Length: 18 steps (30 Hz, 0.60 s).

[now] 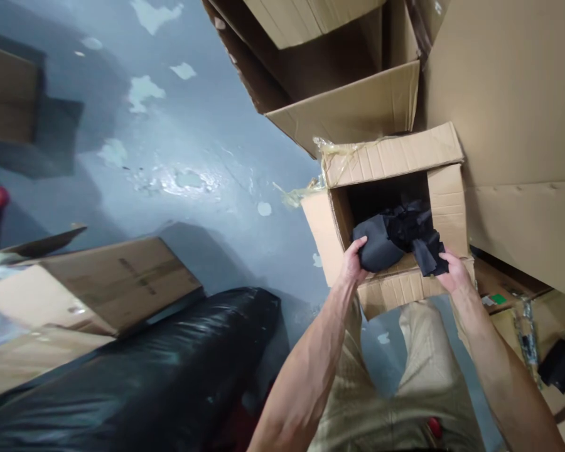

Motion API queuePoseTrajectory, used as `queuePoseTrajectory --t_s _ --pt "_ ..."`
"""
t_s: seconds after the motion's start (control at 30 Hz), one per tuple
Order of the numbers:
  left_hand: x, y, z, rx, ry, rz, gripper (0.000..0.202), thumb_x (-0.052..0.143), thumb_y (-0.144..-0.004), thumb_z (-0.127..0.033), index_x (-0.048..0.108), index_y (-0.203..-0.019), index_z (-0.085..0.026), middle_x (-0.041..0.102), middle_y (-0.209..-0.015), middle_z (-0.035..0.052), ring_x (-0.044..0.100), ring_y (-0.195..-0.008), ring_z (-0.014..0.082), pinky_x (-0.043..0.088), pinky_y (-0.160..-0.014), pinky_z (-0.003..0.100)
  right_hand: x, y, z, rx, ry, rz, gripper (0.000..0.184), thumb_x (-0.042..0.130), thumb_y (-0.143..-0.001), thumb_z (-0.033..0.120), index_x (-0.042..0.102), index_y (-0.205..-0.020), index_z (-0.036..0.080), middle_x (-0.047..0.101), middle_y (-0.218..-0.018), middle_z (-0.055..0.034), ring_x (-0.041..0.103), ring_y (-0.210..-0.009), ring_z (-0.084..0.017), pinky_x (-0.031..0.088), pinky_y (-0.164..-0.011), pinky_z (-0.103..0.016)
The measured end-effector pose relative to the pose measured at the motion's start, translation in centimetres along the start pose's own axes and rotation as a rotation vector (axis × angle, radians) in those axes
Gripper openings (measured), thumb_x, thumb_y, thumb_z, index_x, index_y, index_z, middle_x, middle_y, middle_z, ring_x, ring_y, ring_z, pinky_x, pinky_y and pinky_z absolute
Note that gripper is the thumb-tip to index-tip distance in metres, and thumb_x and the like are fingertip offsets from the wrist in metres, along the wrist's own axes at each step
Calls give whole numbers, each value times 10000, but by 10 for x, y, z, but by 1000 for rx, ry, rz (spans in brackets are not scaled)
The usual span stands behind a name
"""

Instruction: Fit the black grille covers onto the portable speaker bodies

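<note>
An open cardboard box (445, 194) sits on the grey floor in front of me, its flaps out and torn tape hanging from one. Black fabric (395, 235) bulges out of its opening. My left hand (353, 263) grips the left end of the fabric, fingers curled round it. At the box's near flap, my right hand (452, 271) pinches the right end of the same black fabric. Both forearms reach forward over my beige trousers.
Large cardboard boxes (522, 125) stand behind and to the right. A flattened box (108, 282) and a full black plastic bag (145, 389) lie at the left. The grey floor (169, 157) has pale chipped patches. Small items lie in a box at the lower right.
</note>
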<state>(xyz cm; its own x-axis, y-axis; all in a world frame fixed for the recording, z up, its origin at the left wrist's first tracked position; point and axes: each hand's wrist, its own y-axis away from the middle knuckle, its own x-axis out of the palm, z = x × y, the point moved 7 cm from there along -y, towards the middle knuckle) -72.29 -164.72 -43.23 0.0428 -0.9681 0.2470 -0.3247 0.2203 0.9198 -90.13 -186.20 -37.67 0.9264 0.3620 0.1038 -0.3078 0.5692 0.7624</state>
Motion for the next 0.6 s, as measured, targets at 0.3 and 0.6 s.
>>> queuePoseTrajectory --t_s 0.3,0.6 --pt "4 40 -7 -50 169 3 334 768 -773 -281 778 -1088 -170 830 -836 84 831 -961 329 700 -899 463 -3 53 77 -404 490 -66 477 672 -755 314 765 -1218 247 807 -1291 -71 693 -1338 -315 513 -1200 -517" --pt "7 88 -5 -69 236 58 320 788 -789 -216 769 -1099 -139 832 -819 91 833 -833 282 692 -869 399 27 117 114 -184 -23 135 417 807 -697 178 807 -1108 246 858 -1089 -19 799 -1067 -253 622 -1043 -420"
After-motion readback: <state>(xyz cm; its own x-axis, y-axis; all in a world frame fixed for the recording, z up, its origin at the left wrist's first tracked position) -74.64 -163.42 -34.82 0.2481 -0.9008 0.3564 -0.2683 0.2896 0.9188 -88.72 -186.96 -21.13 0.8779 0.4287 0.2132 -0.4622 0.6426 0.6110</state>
